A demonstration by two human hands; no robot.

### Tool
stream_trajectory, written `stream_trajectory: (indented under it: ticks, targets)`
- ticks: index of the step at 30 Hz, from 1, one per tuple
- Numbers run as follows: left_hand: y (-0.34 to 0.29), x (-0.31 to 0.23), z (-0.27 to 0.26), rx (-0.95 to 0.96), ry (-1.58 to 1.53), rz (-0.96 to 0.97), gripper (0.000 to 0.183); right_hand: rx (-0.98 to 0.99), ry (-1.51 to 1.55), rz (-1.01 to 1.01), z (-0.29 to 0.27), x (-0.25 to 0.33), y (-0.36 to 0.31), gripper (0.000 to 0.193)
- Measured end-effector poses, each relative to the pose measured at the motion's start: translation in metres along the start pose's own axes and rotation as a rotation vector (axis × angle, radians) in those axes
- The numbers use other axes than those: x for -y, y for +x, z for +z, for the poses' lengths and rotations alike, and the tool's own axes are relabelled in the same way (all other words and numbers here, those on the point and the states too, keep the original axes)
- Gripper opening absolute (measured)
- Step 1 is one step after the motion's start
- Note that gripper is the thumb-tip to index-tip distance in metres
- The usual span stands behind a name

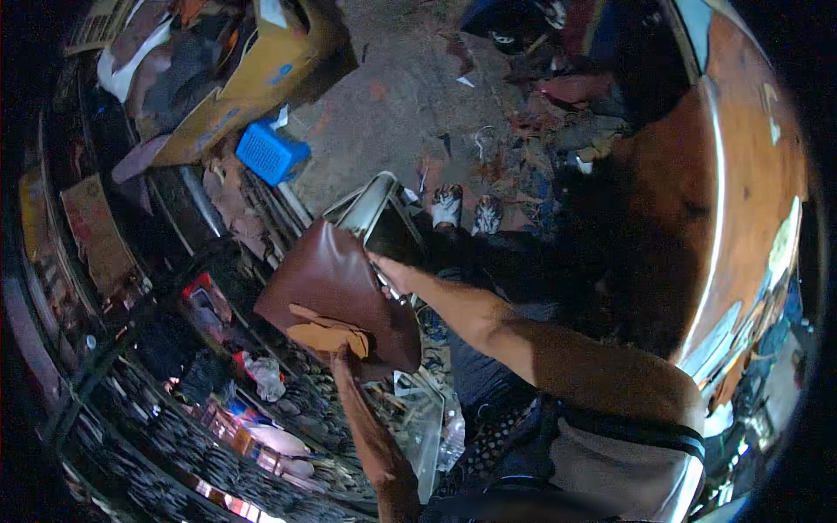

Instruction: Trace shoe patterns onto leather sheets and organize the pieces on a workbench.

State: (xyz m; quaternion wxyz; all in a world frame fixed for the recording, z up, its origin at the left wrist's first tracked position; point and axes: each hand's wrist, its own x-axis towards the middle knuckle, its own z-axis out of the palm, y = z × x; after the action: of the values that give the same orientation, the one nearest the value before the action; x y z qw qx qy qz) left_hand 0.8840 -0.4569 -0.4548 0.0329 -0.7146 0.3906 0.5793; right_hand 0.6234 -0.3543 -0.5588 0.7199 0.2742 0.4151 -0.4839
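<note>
By the left hand (343,356): tan pieces (327,338) sat about eleven o'clock off its fingertips, long axis roughly ten-to-four; fingers touched their lower edge, grip underneath hidden, can't tell.
Right hand (392,272): farther off, fingers curled round a shiny tool (391,288).
Brown sheet (323,270): lay under the pieces.
Head count: one sheet, one tool, one blue basket (268,153) at the sheet's eleven, two shoes (446,206) at its two; tan pieces, at least two, stacked.
</note>
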Motion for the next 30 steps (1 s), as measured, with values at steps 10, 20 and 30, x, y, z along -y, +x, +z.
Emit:
stream_trajectory:
  ticks: [10,20,30]
  targets:
    - [-0.057,-0.119,0.108,0.063,0.209,0.136,0.039,-0.031,0.119,-0.215,-0.010,0.089,-0.116,0.068]
    - [-0.090,-0.264,0.375,0.561,0.186,0.388,0.040,-0.239,0.869,-0.665,-0.160,0.210,-0.219,0.081]
    - [-0.168,-0.281,0.539,0.968,0.418,0.434,0.039,-0.383,1.048,-0.780,-0.226,0.178,-0.385,0.050]
